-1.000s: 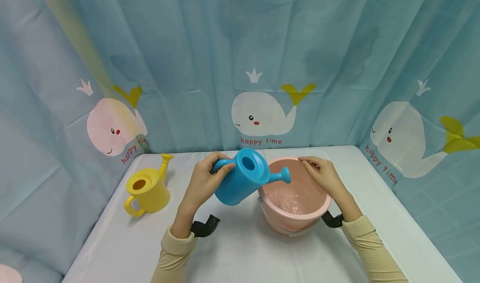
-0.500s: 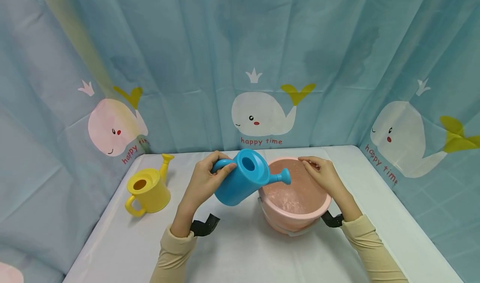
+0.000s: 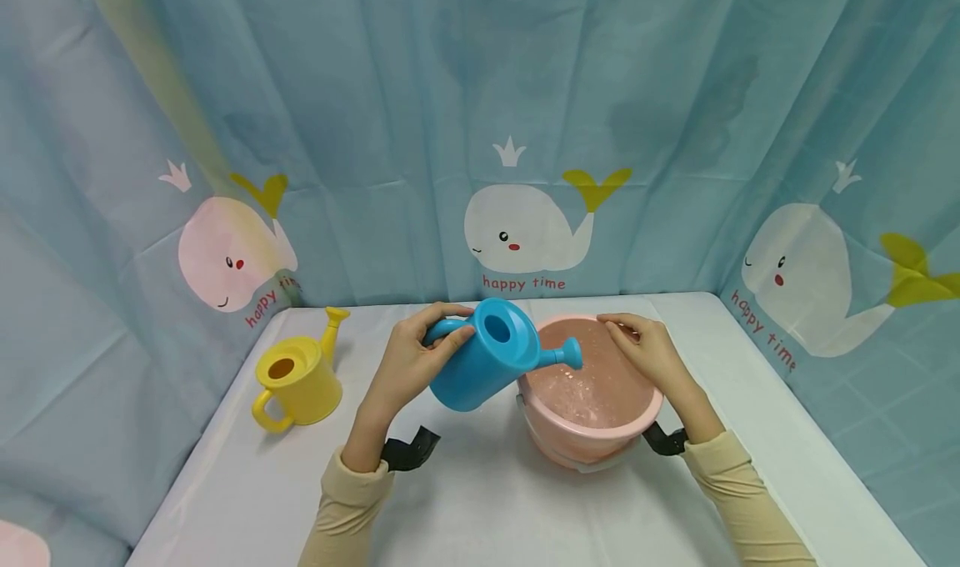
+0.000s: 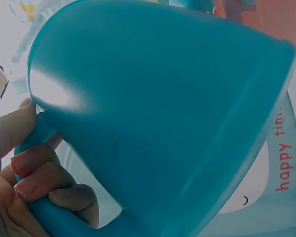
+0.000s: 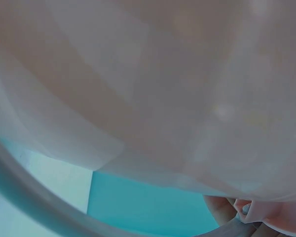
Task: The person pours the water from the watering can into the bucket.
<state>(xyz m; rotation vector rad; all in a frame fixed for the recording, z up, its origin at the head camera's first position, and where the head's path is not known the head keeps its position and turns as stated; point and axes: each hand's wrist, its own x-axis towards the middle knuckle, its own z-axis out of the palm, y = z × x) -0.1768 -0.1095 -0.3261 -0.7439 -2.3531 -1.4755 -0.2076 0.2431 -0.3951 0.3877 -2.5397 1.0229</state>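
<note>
Almost unchanged over the last second: curled by the left hand (image 3: pixel 412 350) round its handle, a blue plastic watering can (image 3: pixel 480 371), tilted, spout above a round pink plastic bucket (image 3: pixel 592 434) on the white-covered table (image 3: pixel 480 500). Held at the rim by the right hand (image 3: pixel 641 350). Different only in glints inside, apparently on water (image 3: pixel 585 396), suggesting a steady pour.

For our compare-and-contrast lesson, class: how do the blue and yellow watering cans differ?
The left hand holds the blue watering can up; the yellow watering can stands on the table. The blue can tilts toward the pink bucket, while the yellow can is upright. Both have a handle, a spout and a top opening.
</note>
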